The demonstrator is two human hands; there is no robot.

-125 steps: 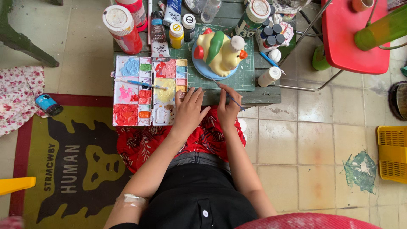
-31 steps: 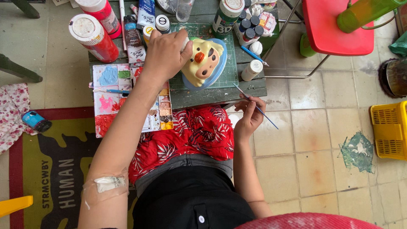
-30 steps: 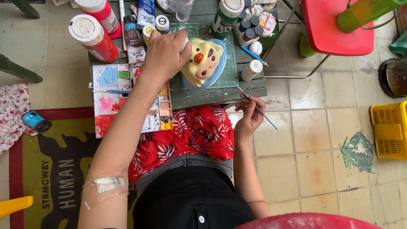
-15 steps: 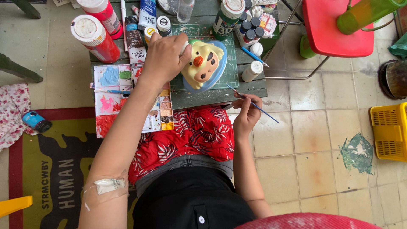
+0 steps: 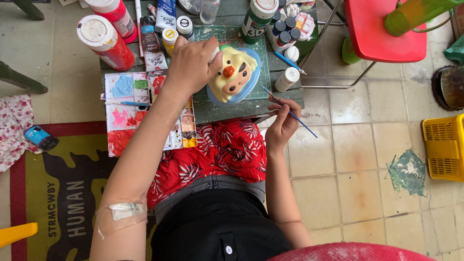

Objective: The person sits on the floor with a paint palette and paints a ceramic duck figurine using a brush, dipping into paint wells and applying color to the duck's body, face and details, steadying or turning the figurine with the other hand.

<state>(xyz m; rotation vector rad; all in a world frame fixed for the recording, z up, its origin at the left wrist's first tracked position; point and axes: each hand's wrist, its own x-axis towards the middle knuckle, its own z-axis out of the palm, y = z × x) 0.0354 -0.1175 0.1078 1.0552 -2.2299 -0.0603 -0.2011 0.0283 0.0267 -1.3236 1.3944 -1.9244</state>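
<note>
- Both hands are busy: the left hand (image 5: 191, 63) is closed over the top left side of a yellow figurine (image 5: 233, 73), with the fingers curled around its edge, and the right hand (image 5: 282, 121) pinches a thin blue paintbrush (image 5: 288, 111) between thumb and fingers.
- The figurine has an orange beak and a blue rim, and it lies tilted on a green cutting mat (image 5: 261, 63) on the small counter (image 5: 227, 108).
- The brush tip points up and left, just beside the lower right edge of the figurine; I cannot tell if it touches.
- A paint palette (image 5: 130, 111) with many square wells lies on the left part of the counter, partly under the left forearm, showing blue, green, pink, red and brown paint. A second brush (image 5: 126, 102) lies across it.
- At the back left stand two big red bottles (image 5: 105, 42) with white round caps, and near them a dark tube (image 5: 152, 46) with a white label and small jars with round white lids.
- A green bottle (image 5: 257, 18) with a white cap stands at the back, beside a group of small dark pots (image 5: 285, 29).
- A small white bottle (image 5: 287, 79) stands at the right of the mat.
- A red chair (image 5: 382, 34) is at the right, and a yellow basket (image 5: 442, 147) lies on the tiled floor.
- A rug (image 5: 63, 193) with a dark shape and white letters lies at the left.
</note>
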